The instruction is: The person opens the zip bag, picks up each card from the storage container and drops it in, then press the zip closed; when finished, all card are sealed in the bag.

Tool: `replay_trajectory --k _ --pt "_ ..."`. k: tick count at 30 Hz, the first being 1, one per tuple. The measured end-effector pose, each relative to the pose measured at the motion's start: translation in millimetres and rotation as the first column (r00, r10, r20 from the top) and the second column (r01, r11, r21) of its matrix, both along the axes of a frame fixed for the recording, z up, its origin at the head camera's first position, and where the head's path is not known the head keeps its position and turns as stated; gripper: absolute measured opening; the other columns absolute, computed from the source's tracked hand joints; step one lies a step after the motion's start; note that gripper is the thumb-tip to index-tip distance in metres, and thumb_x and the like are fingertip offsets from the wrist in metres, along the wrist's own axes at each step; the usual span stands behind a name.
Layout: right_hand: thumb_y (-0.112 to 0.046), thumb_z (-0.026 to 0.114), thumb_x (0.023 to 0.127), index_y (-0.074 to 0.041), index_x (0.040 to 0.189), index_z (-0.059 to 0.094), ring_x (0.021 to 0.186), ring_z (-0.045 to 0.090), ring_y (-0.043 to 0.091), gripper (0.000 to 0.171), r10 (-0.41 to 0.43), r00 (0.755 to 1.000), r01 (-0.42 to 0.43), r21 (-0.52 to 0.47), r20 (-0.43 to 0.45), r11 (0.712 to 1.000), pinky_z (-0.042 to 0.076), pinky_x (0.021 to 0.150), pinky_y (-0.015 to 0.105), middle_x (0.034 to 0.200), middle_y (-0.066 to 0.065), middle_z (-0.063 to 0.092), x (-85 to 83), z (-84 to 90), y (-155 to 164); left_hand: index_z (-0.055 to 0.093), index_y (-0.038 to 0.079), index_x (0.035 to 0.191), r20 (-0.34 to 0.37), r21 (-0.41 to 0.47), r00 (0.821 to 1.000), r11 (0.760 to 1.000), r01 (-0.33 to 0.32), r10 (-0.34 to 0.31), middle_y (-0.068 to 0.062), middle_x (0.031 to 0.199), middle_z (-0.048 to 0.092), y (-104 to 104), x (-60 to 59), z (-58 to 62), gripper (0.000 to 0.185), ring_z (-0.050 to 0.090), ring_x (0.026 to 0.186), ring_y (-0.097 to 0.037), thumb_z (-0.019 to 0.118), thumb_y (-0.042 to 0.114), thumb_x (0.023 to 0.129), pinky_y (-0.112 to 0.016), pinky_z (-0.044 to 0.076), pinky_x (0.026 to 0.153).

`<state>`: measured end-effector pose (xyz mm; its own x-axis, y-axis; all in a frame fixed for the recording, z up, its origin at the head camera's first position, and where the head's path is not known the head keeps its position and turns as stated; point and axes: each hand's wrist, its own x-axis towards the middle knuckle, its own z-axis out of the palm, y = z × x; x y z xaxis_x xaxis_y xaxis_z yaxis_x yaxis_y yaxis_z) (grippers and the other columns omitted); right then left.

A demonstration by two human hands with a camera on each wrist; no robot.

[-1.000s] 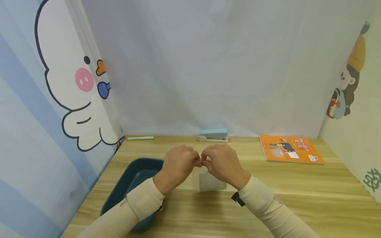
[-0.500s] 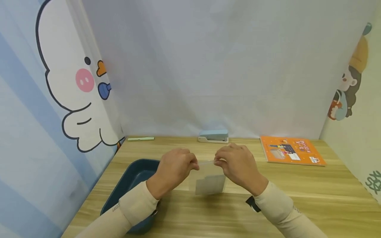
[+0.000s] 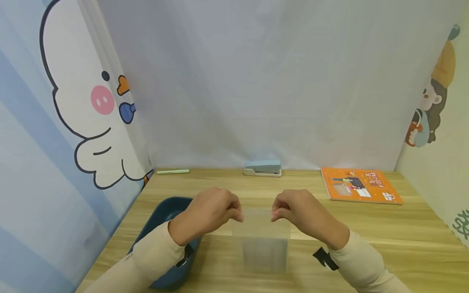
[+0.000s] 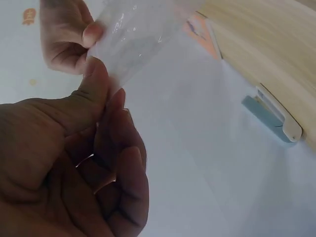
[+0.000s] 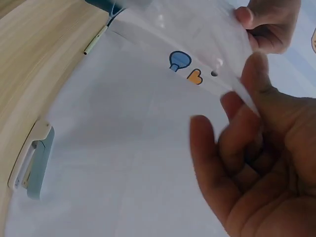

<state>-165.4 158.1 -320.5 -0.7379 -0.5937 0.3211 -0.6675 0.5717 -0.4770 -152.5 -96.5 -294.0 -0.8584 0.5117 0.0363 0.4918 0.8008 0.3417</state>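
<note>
Both hands are up over the near-middle of the tabletop (image 3: 384, 244), holding a clear plastic bag (image 3: 261, 238) between them by its top edge. Left hand (image 3: 210, 211) pinches the bag's top-left corner w/ thumb and forefinger, other fingers curled in; the left wrist view shows the thumb pressed on the film. Right hand (image 3: 302, 211) pinches the top-right corner the same way, thumb vs. forefinger, rest of the fingers loosely bent. Hands are apart, the top edge stretched between them. Bag hangs down from the pinch, see-through, lower part looks a bit greyer; bottom edge is close to the tabletop but can't tell if it touches.

Dark blue tray (image 3: 166, 213) sits at the near-left part of the tabletop, partly under the left forearm, just beside the left hand. Light blue stapler (image 3: 262, 167) lies at the back edge, about mid, against the white backdrop. Pale green pen (image 3: 173, 171) lies at the back-left corner. Orange booklet (image 3: 360, 185) lies flat towards the back-right corner, well apart from the hands. Both arms wear beige sleeves (image 3: 157, 256), w/ a black strap at each wrist. Cartoon duck on the left wall panel, cartoon figure on the right one.
</note>
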Motion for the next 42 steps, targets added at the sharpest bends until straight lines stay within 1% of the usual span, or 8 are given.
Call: replay_trajectory --k 5,12,16,20,23,26,34,42 --pt "0.001 0.075 0.086 -0.006 0.09 0.075 0.079 0.065 0.01 0.008 0.043 0.993 -0.046 0.026 0.11 0.999 0.054 0.07 0.03 0.086 -0.002 0.071 -18.6 -10.8 1 0.073 0.023 0.074 -0.014 -0.073 1.0 0.997 -0.012 0.011 0.013 0.068 0.062 6 -26.7 -18.8 0.016 0.05 0.055 -0.006 0.078 0.028 0.087 -0.028 0.043 0.053" --pt "0.006 0.068 0.087 -0.01 0.075 0.066 0.067 0.051 0.009 0.02 -0.089 0.985 0.072 0.121 0.146 0.99 0.046 0.064 0.03 0.072 -0.006 0.059 -58.2 -62.2 -13 0.067 0.013 0.074 -0.114 -0.296 0.992 0.951 -0.087 0.055 0.002 0.068 0.059 23 -58.3 -66.1 0.027 0.053 0.058 -0.012 0.082 0.033 0.085 -0.032 0.049 0.05" --pt "0.002 0.068 0.09 -0.011 0.079 0.067 0.069 0.054 0.013 0.017 -0.166 0.978 0.142 0.182 0.129 0.973 0.049 0.065 0.034 0.075 -0.004 0.06 -68.4 -86.0 -19 0.064 0.004 0.1 -0.13 -0.474 0.991 0.875 -0.098 0.04 -0.006 0.088 0.06 35 -48.6 -82.3 0.051 0.062 0.077 -0.02 0.087 0.043 0.077 -0.034 0.055 0.065" --pt "-0.005 0.072 0.091 -0.007 0.102 0.072 0.09 0.067 0.024 0.011 -0.216 0.969 0.183 0.246 0.116 0.952 0.054 0.079 0.044 0.098 0.006 0.07 -65.8 -102.5 -18 0.065 0.009 0.109 0.048 -0.559 0.998 0.829 -0.013 0.048 -0.003 0.094 0.059 46 -28.7 -93.8 0.062 0.061 0.086 -0.019 0.09 0.049 0.069 -0.036 0.053 0.075" --pt "-0.017 0.081 0.085 0.003 0.128 0.063 0.116 0.06 0.038 0.051 -0.214 0.971 0.171 0.316 0.104 0.933 0.049 0.095 0.051 0.128 0.021 0.062 -56.4 -108.5 -15 0.068 0.013 0.112 0.125 -0.622 0.99 0.783 0.03 0.062 -0.002 0.094 0.062 55 -19.2 -102.0 0.066 0.062 0.084 -0.017 0.089 0.056 0.067 -0.036 0.053 0.075" --pt "-0.033 0.09 0.072 0.01 0.145 0.042 0.134 0.041 0.049 0.098 -0.184 0.975 0.125 0.382 0.121 0.916 0.037 0.107 0.056 0.151 0.031 0.038 -41.1 -106.1 -15 0.066 0.012 0.111 0.078 -0.682 0.997 0.73 0.032 0.029 -0.002 0.089 0.064 60 -16.7 -110.5 0.069 0.062 0.076 -0.015 0.088 0.059 0.066 -0.033 0.054 0.069" --pt "-0.048 0.092 0.06 0.005 0.15 0.039 0.143 0.029 0.047 0.117 -0.097 0.954 -0.075 0.536 0.285 0.841 0.031 0.111 0.055 0.157 0.026 0.031 -23.4 -101.6 -18 0.064 0.01 0.104 0.041 -0.657 0.999 0.754 0.023 0.006 -0.003 0.084 0.064 58 -28.2 -111.3 0.061 0.064 0.075 -0.014 0.091 0.051 0.068 -0.031 0.056 0.065" --pt "-0.046 0.093 0.062 0.001 0.15 0.04 0.144 0.029 0.043 0.113 -0.121 0.938 -0.064 0.506 0.325 0.86 0.034 0.109 0.056 0.158 0.022 0.032 -35.0 -107.2 -16 0.064 0.009 0.111 0.104 -0.569 0.992 0.822 -0.002 0.075 -0.004 0.097 0.068 51 -42.8 -109.8 0.061 0.067 0.09 -0.019 0.091 0.046 0.071 -0.035 0.055 0.077"
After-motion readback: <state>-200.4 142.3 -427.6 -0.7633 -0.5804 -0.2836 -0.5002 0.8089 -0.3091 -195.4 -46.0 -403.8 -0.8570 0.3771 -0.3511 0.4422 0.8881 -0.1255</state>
